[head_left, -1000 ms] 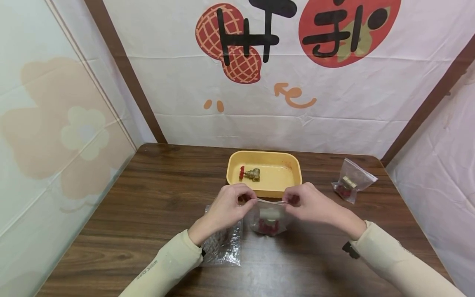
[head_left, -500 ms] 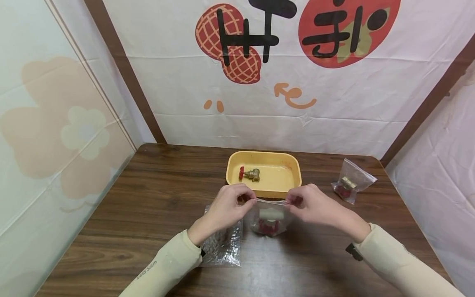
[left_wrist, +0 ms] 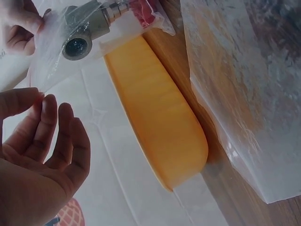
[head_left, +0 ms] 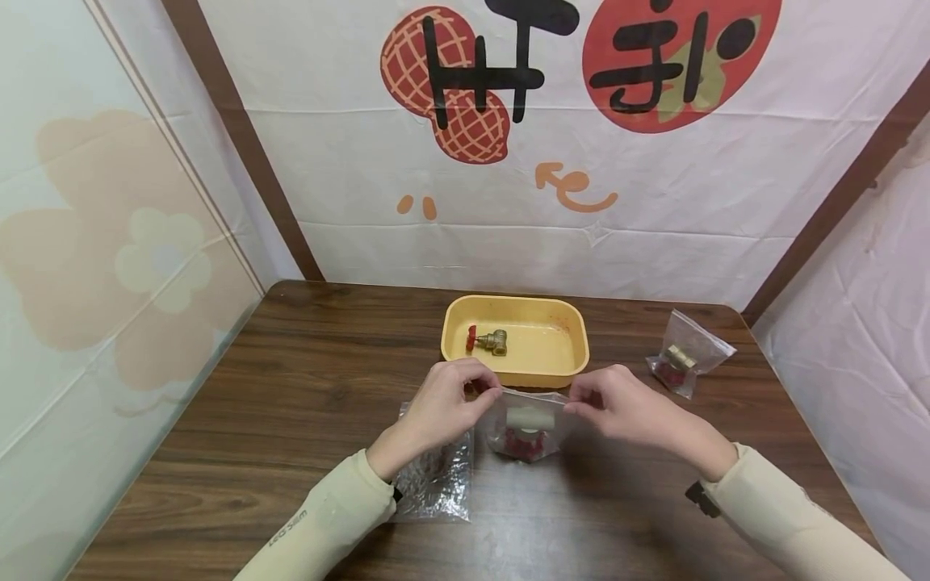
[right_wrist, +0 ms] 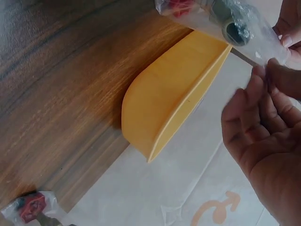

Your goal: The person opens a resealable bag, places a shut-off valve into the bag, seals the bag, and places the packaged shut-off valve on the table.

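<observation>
A clear zip bag (head_left: 545, 442) hangs between both hands, with a brass gate valve (left_wrist: 89, 26) inside, its red handwheel (head_left: 525, 444) at the bottom. My left hand (head_left: 452, 403) pinches the bag's top left corner between thumb and forefinger. At the top right edge, my right hand (head_left: 628, 407) pinches the bag the same way; the right wrist view shows its other fingers loosely bent. Just behind the bag stands a yellow tray (head_left: 538, 379), holding another brass valve (head_left: 494, 342) with a red wheel.
Beneath the left forearm lies a stack of clear plastic bags (head_left: 443, 492). At the right back of the wooden table (head_left: 291, 387) rests a bagged valve (head_left: 679, 359). A printed cloth (head_left: 436, 250) hangs behind the table.
My right hand has slid a little to the right along the bag's top edge, and slightly nearer. The left hand keeps its place at the left corner.
</observation>
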Demonstrator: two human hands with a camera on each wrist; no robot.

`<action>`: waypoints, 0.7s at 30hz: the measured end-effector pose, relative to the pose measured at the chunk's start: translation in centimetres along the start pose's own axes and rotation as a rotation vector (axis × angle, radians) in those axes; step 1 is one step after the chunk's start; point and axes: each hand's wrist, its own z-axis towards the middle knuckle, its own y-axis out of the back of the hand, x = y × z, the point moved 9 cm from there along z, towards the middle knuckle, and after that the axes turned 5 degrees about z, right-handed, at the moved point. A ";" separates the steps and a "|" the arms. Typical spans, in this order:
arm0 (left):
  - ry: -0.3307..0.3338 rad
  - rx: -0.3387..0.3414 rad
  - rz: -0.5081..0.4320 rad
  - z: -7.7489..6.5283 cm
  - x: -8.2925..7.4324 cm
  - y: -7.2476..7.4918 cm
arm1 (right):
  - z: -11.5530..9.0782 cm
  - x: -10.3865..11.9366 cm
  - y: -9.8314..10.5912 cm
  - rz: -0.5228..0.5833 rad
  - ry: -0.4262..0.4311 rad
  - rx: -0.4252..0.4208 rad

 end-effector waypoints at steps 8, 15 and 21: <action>0.002 0.006 -0.007 0.0 0.1 0.0 | -0.1 0.1 0.1 -0.026 0.049 -0.027; 0.000 0.007 -0.009 0.1 0.1 0.0 | -0.4 -0.5 0.3 -0.019 -0.014 -0.013; -0.004 0.002 -0.012 0.1 0.0 0.1 | -0.4 -0.7 0.1 0.006 0.006 -0.012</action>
